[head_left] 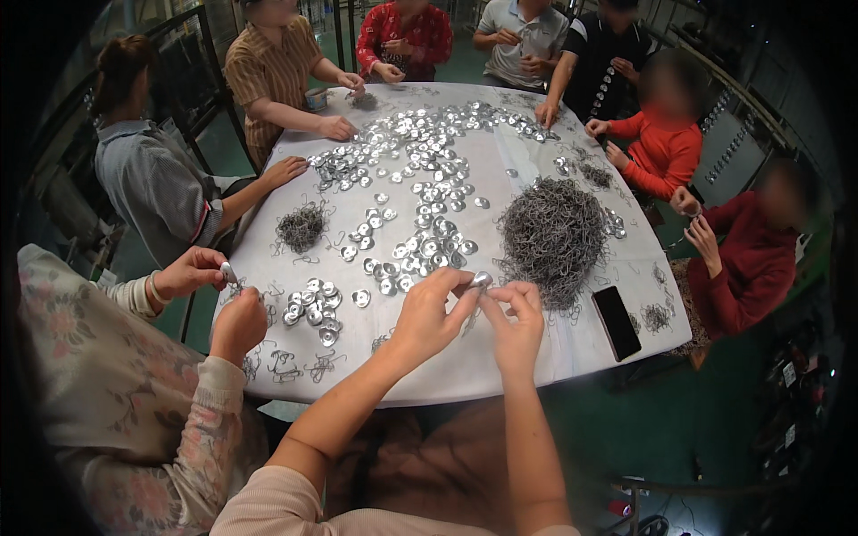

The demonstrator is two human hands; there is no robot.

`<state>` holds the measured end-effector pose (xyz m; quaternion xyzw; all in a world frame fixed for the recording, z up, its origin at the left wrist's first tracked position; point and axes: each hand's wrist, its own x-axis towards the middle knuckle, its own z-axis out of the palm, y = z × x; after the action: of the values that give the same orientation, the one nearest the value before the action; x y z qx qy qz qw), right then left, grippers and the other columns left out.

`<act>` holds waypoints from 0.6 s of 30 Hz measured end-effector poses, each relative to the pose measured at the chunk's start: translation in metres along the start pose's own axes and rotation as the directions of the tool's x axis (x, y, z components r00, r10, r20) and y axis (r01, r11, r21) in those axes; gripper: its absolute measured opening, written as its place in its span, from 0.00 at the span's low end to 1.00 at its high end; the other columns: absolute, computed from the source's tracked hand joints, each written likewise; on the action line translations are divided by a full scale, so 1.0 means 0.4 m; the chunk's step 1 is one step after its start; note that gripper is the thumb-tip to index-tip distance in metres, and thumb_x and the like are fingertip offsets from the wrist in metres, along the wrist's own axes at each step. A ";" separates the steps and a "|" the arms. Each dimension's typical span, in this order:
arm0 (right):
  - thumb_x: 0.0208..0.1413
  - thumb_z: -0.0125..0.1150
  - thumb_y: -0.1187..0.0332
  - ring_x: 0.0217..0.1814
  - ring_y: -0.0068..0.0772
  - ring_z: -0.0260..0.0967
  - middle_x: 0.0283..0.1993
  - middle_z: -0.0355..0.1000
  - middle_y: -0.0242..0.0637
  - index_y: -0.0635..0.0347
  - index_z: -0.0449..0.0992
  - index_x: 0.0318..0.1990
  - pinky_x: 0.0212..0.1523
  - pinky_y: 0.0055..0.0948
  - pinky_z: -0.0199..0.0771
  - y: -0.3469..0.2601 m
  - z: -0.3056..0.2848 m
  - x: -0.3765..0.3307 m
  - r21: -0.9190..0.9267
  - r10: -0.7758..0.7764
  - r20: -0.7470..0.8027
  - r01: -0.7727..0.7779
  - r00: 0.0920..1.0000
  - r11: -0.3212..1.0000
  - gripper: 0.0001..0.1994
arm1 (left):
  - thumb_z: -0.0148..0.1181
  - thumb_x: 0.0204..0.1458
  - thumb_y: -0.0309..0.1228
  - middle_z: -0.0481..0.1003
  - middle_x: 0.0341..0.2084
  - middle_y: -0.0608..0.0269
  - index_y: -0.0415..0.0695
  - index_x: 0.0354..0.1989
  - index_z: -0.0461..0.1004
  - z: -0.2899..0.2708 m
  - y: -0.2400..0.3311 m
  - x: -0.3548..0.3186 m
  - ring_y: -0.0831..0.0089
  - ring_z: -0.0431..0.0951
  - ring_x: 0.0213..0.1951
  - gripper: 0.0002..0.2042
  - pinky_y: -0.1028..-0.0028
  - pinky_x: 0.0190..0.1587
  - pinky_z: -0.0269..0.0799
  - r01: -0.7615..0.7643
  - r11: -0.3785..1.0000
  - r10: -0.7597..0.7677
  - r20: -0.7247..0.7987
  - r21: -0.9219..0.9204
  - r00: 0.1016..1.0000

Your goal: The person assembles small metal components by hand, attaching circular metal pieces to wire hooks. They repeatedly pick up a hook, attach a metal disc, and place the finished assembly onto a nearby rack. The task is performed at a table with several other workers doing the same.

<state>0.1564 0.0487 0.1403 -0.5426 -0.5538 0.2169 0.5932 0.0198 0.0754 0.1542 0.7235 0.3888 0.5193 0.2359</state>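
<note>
The left hand (429,322) pinches a domed silver metal disc (482,279) between thumb and fingers, with the palm partly open. The right hand (517,330) meets it from the other side, its thumb and fingertips drawn nearly together at the disc's lower edge; whether they grip the disc or a wire there cannot be told. A thin wire hook (470,323) hangs just below the disc, between the hands. The disc is held above the near part of a white-covered desk (456,375).

Just beyond the right hand stands a large, tangled pile of grey wire hooks (554,237), with a dark-screened smartphone (617,323) lying to its right, near the desk's edge. Loose silver discs (438,161) spread over the middle and far part of the desk, and a smaller cluster of discs (315,304) lies left of the hands. Beyond that cluster is a small heap of hooks (301,229).

Immediately to the left, a co-worker in a floral top (134,402) holds another silver disc (227,272) with both hands. More co-workers surround the desk, several with their hands at its edge.
</note>
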 end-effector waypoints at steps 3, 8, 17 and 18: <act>0.44 0.68 0.74 0.41 0.32 0.64 0.36 0.64 0.35 0.63 0.78 0.30 0.43 0.28 0.64 -0.010 -0.001 -0.006 -0.030 -0.022 -0.024 0.021 0.999 0.999 0.05 | 0.61 0.49 0.25 0.75 0.26 0.55 0.37 0.36 0.76 0.005 0.005 -0.006 0.64 0.77 0.28 0.07 0.71 0.27 0.69 0.019 1.000 -0.019 -0.028 0.010 0.999; 0.43 0.67 0.76 0.41 0.36 0.65 0.36 0.66 0.38 0.64 0.78 0.30 0.43 0.31 0.65 0.006 -0.001 0.000 -0.073 -0.125 -0.058 0.121 0.990 0.990 0.06 | 0.63 0.47 0.22 0.78 0.29 0.55 0.36 0.37 0.77 0.015 0.012 -0.005 0.69 0.79 0.31 0.08 0.72 0.32 0.72 0.025 0.999 -0.028 -0.076 -0.047 0.997; 0.46 0.66 0.71 0.44 0.38 0.68 0.40 0.70 0.40 0.61 0.78 0.37 0.43 0.32 0.69 0.100 -0.048 -0.005 -0.108 0.112 0.122 -0.099 0.986 0.989 0.10 | 0.61 0.47 0.21 0.77 0.26 0.61 0.39 0.35 0.79 -0.038 0.000 -0.041 0.73 0.75 0.28 0.06 0.76 0.32 0.68 0.004 1.000 -0.004 -0.078 -0.005 0.997; 0.46 0.66 0.70 0.45 0.39 0.68 0.42 0.70 0.40 0.60 0.78 0.39 0.45 0.33 0.69 0.166 -0.093 0.005 -0.196 0.192 0.112 -0.168 0.975 0.966 0.11 | 0.61 0.47 0.20 0.77 0.26 0.60 0.39 0.35 0.79 -0.044 0.012 -0.039 0.73 0.75 0.28 0.06 0.76 0.33 0.68 -0.008 1.000 0.008 -0.061 -0.012 0.998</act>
<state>0.2131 0.0565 0.0902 -0.6282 -0.5574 0.2523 0.4807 0.0024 0.0589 0.1552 0.7076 0.3898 0.5442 0.2263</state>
